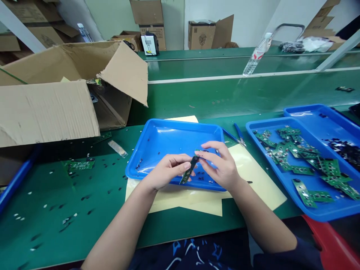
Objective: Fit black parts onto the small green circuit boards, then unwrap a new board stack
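Note:
A narrow green circuit board (189, 170) is pinched between the thumb and fingers of my left hand (171, 169), tilted over the near edge of a blue tray (174, 131). My right hand (221, 165) is at the board's upper end, thumb and fingertips closed together there. Whatever small piece those fingertips grip is too tiny and covered to name. Little dark bits are scattered on the tray's floor. Beneath the tray lie sheets of yellowish paper (258, 176).
Blue-handled pliers (239, 137) lie behind my right hand. A second blue tray (281, 187) holds several circuit boards; another tray (306, 109) has black parts. An open cardboard box (47, 108) stands at left. A water bottle (256, 56) leans at the back. Small bits litter the green table (107, 210).

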`<state>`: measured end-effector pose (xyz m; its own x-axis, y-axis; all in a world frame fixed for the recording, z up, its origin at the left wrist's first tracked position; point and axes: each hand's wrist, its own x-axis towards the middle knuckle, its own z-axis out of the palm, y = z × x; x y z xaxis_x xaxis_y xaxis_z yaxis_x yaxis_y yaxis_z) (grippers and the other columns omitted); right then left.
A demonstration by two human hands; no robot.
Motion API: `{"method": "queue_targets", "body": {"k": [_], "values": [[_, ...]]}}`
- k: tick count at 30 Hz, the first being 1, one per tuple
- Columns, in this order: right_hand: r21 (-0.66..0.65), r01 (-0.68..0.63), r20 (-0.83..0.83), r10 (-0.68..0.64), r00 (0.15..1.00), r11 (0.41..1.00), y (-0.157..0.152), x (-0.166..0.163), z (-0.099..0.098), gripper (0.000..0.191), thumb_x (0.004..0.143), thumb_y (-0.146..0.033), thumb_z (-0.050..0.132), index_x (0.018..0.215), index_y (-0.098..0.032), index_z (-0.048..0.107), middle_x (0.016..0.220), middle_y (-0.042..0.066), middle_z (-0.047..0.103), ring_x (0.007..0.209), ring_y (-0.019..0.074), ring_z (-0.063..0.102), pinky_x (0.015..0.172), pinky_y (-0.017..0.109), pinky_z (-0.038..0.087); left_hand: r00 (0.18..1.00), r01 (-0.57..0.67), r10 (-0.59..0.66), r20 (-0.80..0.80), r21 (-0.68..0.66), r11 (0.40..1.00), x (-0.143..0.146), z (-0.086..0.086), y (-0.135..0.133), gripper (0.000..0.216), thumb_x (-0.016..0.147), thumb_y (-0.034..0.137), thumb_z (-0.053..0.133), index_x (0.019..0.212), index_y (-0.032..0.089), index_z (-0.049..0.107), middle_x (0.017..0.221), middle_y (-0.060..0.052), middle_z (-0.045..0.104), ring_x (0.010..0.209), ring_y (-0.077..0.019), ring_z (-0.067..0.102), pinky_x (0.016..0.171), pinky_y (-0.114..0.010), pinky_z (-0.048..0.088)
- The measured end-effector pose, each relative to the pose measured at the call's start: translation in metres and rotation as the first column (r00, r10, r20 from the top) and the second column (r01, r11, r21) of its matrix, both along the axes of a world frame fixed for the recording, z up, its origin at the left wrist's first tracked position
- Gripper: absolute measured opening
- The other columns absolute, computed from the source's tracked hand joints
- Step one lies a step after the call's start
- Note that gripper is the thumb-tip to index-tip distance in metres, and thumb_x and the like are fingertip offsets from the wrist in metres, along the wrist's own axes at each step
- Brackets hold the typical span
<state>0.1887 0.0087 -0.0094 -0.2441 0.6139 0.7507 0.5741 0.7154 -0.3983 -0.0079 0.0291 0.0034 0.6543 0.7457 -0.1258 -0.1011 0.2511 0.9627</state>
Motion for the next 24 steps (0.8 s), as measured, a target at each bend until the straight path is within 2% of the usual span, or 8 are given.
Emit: {"method": "queue_targets", "body": {"k": [5, 11, 14, 16, 17, 19, 22, 24], "values": [[0.008, -0.015, -0.006, 0.015, 1.000, 1.000, 0.002, 0.004, 0.002, 0.018, 0.083, -0.011, 0.055, 0.091, -0.022, 0.067, 0.099, 0.009, 0.059, 0.093, 0.0208, 0.059, 0.085, 0.044, 0.051, 0.993, 0.113, -0.113, -0.019, -0.012, 0.994, -0.001, 0.003, 0.001, 0.026, 0.078, 0.039, 0.064, 0.085, 0.014, 0.070, 0.072, -0.006, 0.065, 0.061, -0.0122, 0.061, 0.052, -0.023, 0.051], [0.047, -0.005, 0.043, 0.003, 0.999, 0.999, 0.001, 0.004, -0.001, 0.017, 0.081, -0.012, 0.056, 0.088, -0.024, 0.067, 0.098, 0.006, 0.062, 0.091, 0.0199, 0.060, 0.093, 0.050, 0.046, 0.984, 0.146, -0.147, -0.096, -0.024, 0.989, 0.000, 0.005, 0.002, 0.027, 0.076, 0.038, 0.066, 0.087, 0.014, 0.071, 0.069, -0.006, 0.067, 0.057, -0.0117, 0.060, 0.055, -0.024, 0.053], [0.036, -0.052, 0.036, 0.051, 0.998, 0.998, -0.002, 0.001, -0.002, 0.027, 0.081, -0.010, 0.055, 0.100, -0.027, 0.064, 0.113, 0.007, 0.056, 0.094, 0.0206, 0.060, 0.094, 0.050, 0.045, 0.979, 0.076, -0.046, -0.197, 0.149, 0.986, -0.001, 0.003, 0.003, 0.025, 0.075, 0.034, 0.067, 0.092, 0.015, 0.070, 0.075, -0.006, 0.069, 0.063, -0.0135, 0.062, 0.060, -0.027, 0.054], [0.004, -0.068, -0.098, 0.068, 0.993, 0.998, -0.003, 0.001, -0.001, 0.039, 0.081, -0.014, 0.055, 0.117, -0.028, 0.055, 0.121, 0.009, 0.051, 0.099, 0.0236, 0.059, 0.094, 0.050, 0.046, 0.955, -0.018, 0.125, -0.268, 0.368, 0.930, 0.000, 0.001, 0.003, 0.024, 0.077, 0.030, 0.065, 0.095, 0.015, 0.068, 0.084, -0.008, 0.068, 0.071, -0.0154, 0.063, 0.061, -0.028, 0.054], [-0.019, -0.071, -0.201, 0.065, 0.977, 0.997, -0.004, 0.001, 0.000, 0.045, 0.081, -0.017, 0.054, 0.125, -0.029, 0.048, 0.124, 0.010, 0.050, 0.101, 0.0251, 0.058, 0.094, 0.051, 0.045, 0.934, -0.053, 0.215, -0.285, 0.487, 0.872, 0.000, 0.000, 0.003, 0.023, 0.079, 0.029, 0.063, 0.098, 0.015, 0.067, 0.089, -0.009, 0.067, 0.076, -0.0162, 0.063, 0.062, -0.028, 0.054], [-0.087, -0.063, -0.424, 0.020, 0.905, 0.994, -0.002, 0.003, 0.001, 0.049, 0.085, -0.025, 0.050, 0.133, -0.029, 0.037, 0.126, 0.011, 0.049, 0.104, 0.0261, 0.058, 0.094, 0.052, 0.044, 0.897, -0.073, 0.358, -0.260, 0.712, 0.699, 0.002, -0.002, 0.002, 0.023, 0.081, 0.025, 0.061, 0.103, 0.017, 0.065, 0.096, -0.010, 0.065, 0.084, -0.0172, 0.063, 0.066, -0.029, 0.055], [-0.299, -0.111, -0.642, -0.113, 0.758, 0.948, 0.006, 0.011, 0.000, 0.036, 0.091, -0.034, 0.036, 0.126, -0.027, 0.045, 0.123, 0.010, 0.054, 0.103, 0.0230, 0.059, 0.092, 0.048, 0.046, 0.868, 0.011, 0.465, -0.173, 0.944, 0.330, 0.004, -0.006, 0.000, 0.025, 0.084, 0.019, 0.057, 0.109, 0.018, 0.060, 0.098, -0.010, 0.062, 0.091, -0.0180, 0.060, 0.075, -0.034, 0.054], [-0.462, -0.240, -0.690, -0.176, 0.702, 0.854, 0.011, 0.015, 0.000, 0.034, 0.092, -0.040, 0.035, 0.116, -0.024, 0.053, 0.114, 0.010, 0.061, 0.099, 0.0210, 0.061, 0.089, 0.044, 0.048, 0.847, 0.102, 0.513, -0.140, 0.990, 0.100, 0.005, -0.009, -0.001, 0.025, 0.085, 0.015, 0.054, 0.109, 0.019, 0.058, 0.098, -0.009, 0.061, 0.093, -0.0184, 0.059, 0.079, -0.038, 0.053]]}}
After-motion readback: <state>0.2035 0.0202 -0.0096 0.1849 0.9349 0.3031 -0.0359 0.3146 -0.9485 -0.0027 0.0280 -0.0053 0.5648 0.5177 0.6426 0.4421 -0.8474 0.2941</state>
